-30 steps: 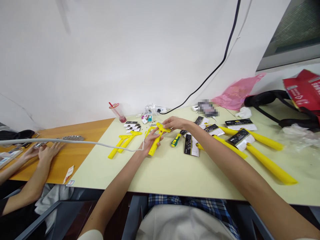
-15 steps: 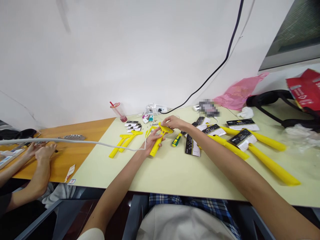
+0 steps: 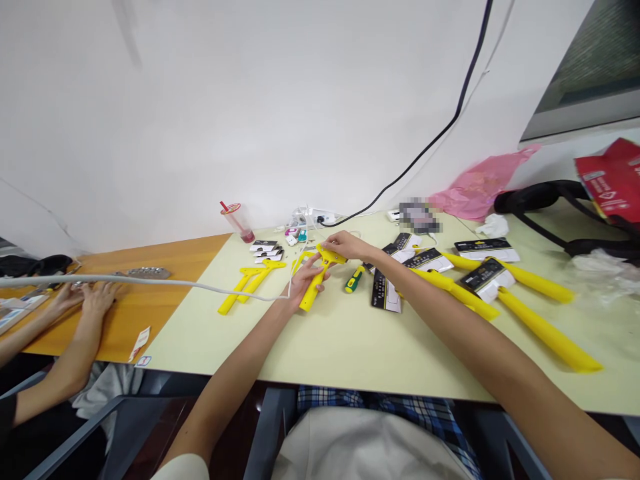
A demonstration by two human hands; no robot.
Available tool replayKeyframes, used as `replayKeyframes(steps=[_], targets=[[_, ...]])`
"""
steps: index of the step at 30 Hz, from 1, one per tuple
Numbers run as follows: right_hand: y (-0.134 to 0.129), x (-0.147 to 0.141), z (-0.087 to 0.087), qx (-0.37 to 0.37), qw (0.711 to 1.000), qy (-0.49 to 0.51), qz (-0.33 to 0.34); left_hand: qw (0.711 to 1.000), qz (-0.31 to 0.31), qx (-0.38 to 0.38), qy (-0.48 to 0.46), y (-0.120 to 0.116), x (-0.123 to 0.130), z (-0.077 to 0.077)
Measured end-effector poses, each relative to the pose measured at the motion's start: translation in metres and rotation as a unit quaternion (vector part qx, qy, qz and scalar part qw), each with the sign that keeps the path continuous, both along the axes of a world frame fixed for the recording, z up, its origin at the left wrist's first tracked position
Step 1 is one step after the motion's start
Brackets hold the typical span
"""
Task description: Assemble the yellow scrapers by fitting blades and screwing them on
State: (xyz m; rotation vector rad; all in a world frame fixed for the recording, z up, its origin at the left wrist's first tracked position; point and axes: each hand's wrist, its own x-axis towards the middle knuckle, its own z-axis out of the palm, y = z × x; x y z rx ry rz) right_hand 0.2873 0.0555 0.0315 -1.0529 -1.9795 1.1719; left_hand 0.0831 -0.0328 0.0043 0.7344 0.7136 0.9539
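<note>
A person's left hand (image 3: 301,285) closes around the handle of a yellow T-shaped tool (image 3: 311,297), held above the pale tabletop (image 3: 320,350) between its front and back edges. The right hand (image 3: 346,245) bends its fingers over the tool's head — whether they grip it, one cannot tell. A green-and-yellow screwdriver (image 3: 354,280) lies just beside, two more yellow tools (image 3: 233,299) lie toward the left edge — and a lidded cup (image 3: 240,224) stands near the back left corner.
</note>
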Motion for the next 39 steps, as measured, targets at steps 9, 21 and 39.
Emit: replayKeyframes(steps=[9, 21, 39], targets=[[-0.004, 0.002, 0.003, -0.060, 0.998, 0.026, 0.005, 1.000, 0.003, 0.004, 0.001, -0.002, 0.001, 0.001], [-0.010, 0.002, 0.012, -0.131, 0.990, 0.039, -0.028, 1.000, -0.001, 0.021, 0.020, -0.004, 0.004, -0.001], [-0.003, -0.003, 0.010, -0.027, 0.996, -0.038, -0.071, 1.000, -0.006, 0.000, -0.003, -0.006, 0.004, -0.001]])
